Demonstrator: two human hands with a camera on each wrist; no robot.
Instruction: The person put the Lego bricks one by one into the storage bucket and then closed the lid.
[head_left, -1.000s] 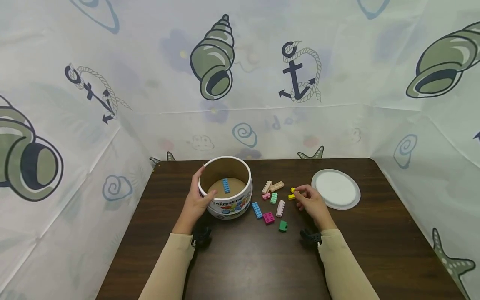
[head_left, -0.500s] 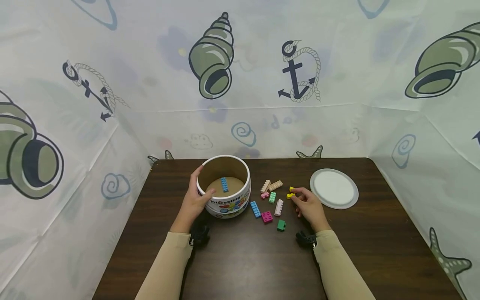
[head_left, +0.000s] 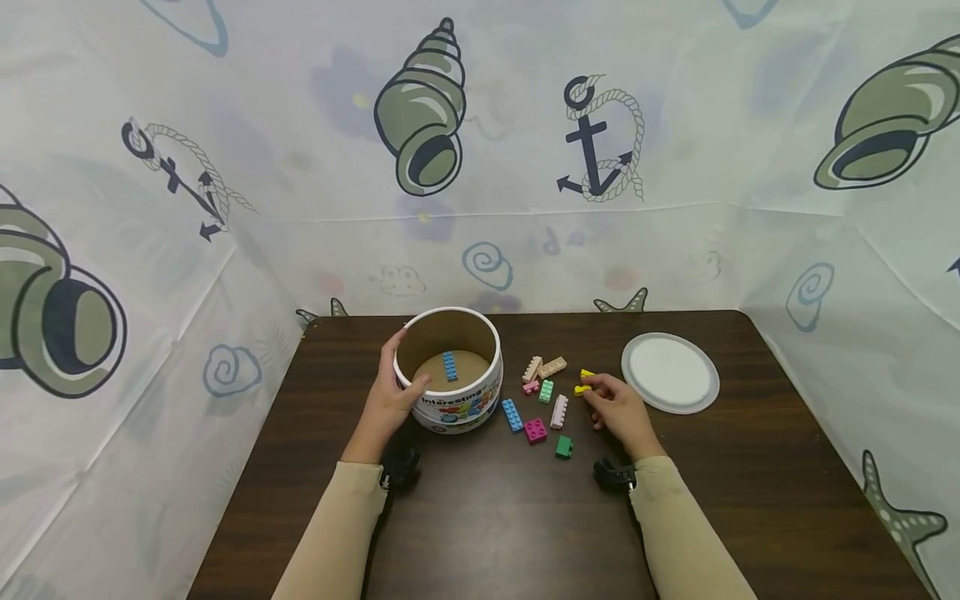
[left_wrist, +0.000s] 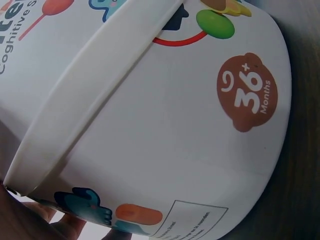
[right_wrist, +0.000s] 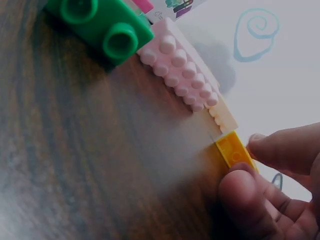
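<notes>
Right hand (head_left: 621, 413) pinches a yellow brick (right_wrist: 232, 148)

Tub (head_left: 480, 404) left, bricks (head_left: 558, 412) between, lid (head_left: 670, 372) right

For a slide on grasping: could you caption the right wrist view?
Right hand pinching a yellow block, with a pink block and a green block nearby.

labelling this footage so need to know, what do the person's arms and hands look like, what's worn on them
Long, plain beige fabric sleeves reach down to both wrists. A small black wrist-worn device sits at each wrist; its details are too dark to make out. The left hand and right hand show no gloves.
</notes>
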